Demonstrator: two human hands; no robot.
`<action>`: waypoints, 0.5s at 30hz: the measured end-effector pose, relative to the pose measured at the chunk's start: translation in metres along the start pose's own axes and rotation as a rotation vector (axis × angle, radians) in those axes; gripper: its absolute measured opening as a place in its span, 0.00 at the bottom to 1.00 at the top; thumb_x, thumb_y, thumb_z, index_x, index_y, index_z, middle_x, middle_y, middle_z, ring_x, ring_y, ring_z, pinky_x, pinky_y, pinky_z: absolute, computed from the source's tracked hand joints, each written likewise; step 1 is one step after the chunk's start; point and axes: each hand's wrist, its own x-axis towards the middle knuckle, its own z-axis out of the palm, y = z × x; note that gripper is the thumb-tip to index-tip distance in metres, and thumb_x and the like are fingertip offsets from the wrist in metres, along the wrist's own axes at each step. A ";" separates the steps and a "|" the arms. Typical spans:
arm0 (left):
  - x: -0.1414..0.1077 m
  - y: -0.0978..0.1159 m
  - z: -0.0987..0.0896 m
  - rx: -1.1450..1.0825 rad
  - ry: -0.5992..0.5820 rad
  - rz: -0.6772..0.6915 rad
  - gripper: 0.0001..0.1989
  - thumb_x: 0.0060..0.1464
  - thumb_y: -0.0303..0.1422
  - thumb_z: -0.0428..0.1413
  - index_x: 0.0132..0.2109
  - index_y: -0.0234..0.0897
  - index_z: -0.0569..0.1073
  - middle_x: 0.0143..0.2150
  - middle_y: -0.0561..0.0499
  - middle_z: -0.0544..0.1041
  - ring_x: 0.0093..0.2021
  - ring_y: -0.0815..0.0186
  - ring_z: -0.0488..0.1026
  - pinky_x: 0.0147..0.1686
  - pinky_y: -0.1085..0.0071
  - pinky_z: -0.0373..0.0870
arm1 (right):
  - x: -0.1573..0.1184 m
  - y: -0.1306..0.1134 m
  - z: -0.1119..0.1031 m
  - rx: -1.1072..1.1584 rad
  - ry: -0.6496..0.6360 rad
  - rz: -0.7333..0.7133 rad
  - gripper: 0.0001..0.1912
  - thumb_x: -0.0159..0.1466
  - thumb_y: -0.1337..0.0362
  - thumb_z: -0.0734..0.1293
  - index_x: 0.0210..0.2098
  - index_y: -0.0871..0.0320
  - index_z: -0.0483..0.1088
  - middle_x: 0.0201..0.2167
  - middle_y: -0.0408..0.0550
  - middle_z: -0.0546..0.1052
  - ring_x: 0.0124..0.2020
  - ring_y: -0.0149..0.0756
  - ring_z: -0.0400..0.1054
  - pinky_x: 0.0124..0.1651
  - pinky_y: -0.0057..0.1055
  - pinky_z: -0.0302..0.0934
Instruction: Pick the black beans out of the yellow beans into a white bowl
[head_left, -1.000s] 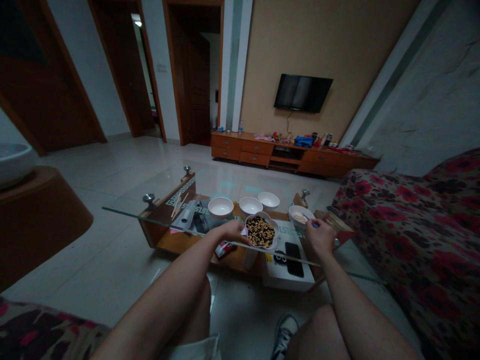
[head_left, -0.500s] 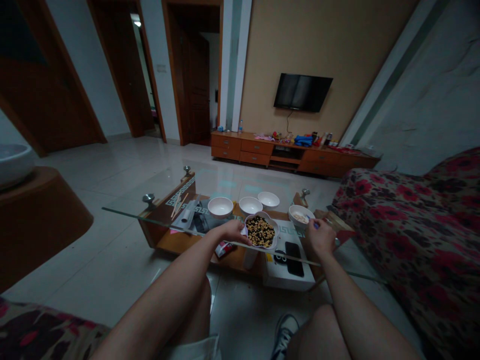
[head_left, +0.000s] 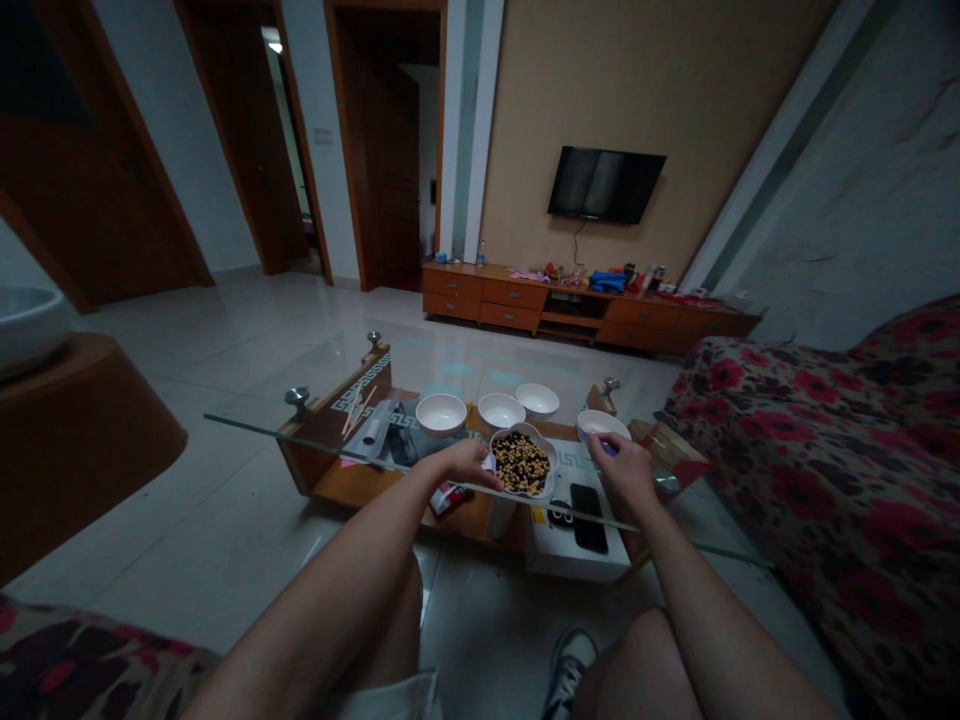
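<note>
My left hand (head_left: 466, 464) is closed on the left rim of a scalloped bowl (head_left: 556, 462), which sits near the front edge of the glass table. Tan and black beans (head_left: 521, 464) lie mixed in it. In my right hand (head_left: 628, 472) is a small purple utensil (head_left: 609, 447); its tip is hidden, so its kind is unclear. That hand is at the near rim of a white bowl (head_left: 616, 424) on the right, covering most of what lies inside. Behind the scalloped bowl stand more white bowls, one at left (head_left: 441, 414), one in the middle (head_left: 501, 411) and one farther back (head_left: 537, 400).
The glass table (head_left: 259, 428) has metal knobs and a sharp front edge. Chopsticks (head_left: 360, 412) and a clear roll (head_left: 373, 430) are at left. Under the glass, a black phone (head_left: 589, 518) lies on a white box (head_left: 574, 566). A flowered sofa (head_left: 810, 440) borders the right.
My right hand has moved left with the purple utensil, from the right side of the right-hand white bowl to its near left rim. My left hand and the scalloped bowl stay put.
</note>
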 end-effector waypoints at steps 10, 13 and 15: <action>0.001 0.000 -0.001 0.038 0.023 0.005 0.17 0.42 0.47 0.69 0.36 0.41 0.81 0.32 0.52 0.80 0.34 0.59 0.73 0.34 0.69 0.64 | -0.013 -0.048 0.003 -0.053 -0.705 -0.250 0.12 0.57 0.63 0.66 0.29 0.60 0.82 0.24 0.48 0.80 0.25 0.33 0.69 0.31 0.27 0.57; 0.003 -0.002 0.000 0.037 0.018 0.005 0.19 0.41 0.49 0.69 0.36 0.42 0.81 0.32 0.53 0.80 0.35 0.59 0.73 0.34 0.70 0.65 | -0.015 -0.051 0.007 -0.064 -0.775 -0.243 0.11 0.55 0.65 0.66 0.28 0.60 0.82 0.23 0.48 0.79 0.25 0.32 0.68 0.30 0.27 0.56; 0.004 -0.004 0.001 0.036 0.042 -0.001 0.20 0.39 0.50 0.70 0.36 0.42 0.81 0.32 0.53 0.80 0.35 0.60 0.73 0.35 0.70 0.66 | -0.015 -0.052 0.006 -0.084 -0.758 -0.244 0.11 0.56 0.65 0.66 0.28 0.61 0.82 0.24 0.48 0.79 0.25 0.32 0.67 0.30 0.27 0.55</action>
